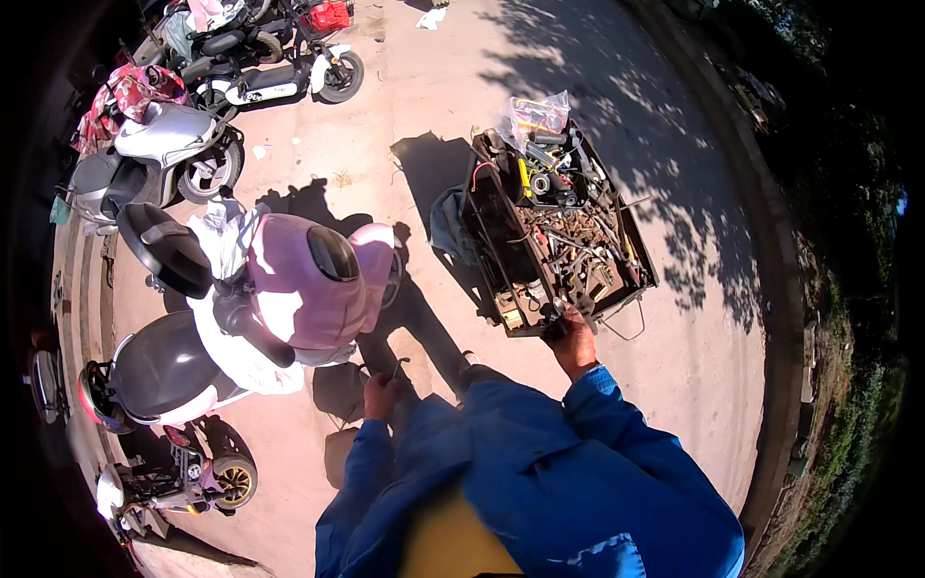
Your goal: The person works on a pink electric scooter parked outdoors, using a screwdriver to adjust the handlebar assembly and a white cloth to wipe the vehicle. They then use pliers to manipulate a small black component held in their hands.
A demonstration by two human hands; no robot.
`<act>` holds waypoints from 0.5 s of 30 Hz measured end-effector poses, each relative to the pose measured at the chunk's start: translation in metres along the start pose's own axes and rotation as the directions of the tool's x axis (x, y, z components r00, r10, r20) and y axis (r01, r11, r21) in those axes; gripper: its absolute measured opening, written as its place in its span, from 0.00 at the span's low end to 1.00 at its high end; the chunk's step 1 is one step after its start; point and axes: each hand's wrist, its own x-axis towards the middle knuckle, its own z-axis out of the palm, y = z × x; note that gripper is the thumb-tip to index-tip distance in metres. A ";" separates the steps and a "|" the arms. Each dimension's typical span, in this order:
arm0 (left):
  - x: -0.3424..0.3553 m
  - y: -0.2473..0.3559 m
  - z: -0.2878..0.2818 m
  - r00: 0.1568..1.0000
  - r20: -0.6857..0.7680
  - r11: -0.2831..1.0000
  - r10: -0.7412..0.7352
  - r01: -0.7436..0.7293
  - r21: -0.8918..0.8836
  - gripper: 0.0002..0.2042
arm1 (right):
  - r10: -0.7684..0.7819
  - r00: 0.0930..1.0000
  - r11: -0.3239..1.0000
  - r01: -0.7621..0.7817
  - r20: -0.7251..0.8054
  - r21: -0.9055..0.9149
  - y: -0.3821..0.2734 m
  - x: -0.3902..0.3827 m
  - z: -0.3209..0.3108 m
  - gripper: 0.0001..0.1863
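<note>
My right hand is at the near edge of a metal tool cart, its fingers closed around a dark piece I cannot make out. Loose tools and metal parts fill the cart's right side, with a roll of tape and a yellow-handled tool farther back. My left hand hangs low near my leg, beside the pink scooter. Its fingers are closed, and a thin curved end shows above them; what it belongs to is unclear.
A clear plastic bag with packets sits on the cart's far end. Dark cloth hangs at its left side. A silver scooter, a white scooter and a small bike stand to the left. A curb runs along the right.
</note>
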 end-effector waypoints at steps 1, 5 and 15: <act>0.007 0.039 0.027 0.998 0.056 0.999 0.023 -0.022 -0.027 0.14 | -0.019 0.999 0.999 0.018 -0.038 -0.032 -0.010 -0.002 -0.010 0.17; 0.042 0.148 0.134 0.949 0.288 0.990 0.127 -0.140 0.026 0.13 | -0.098 0.985 0.994 0.091 -0.143 -0.059 -0.035 -0.013 -0.047 0.15; 0.021 0.257 0.274 0.842 0.465 0.872 0.274 -0.421 0.249 0.27 | -0.201 0.940 0.978 0.206 -0.276 -0.009 -0.048 -0.009 -0.090 0.20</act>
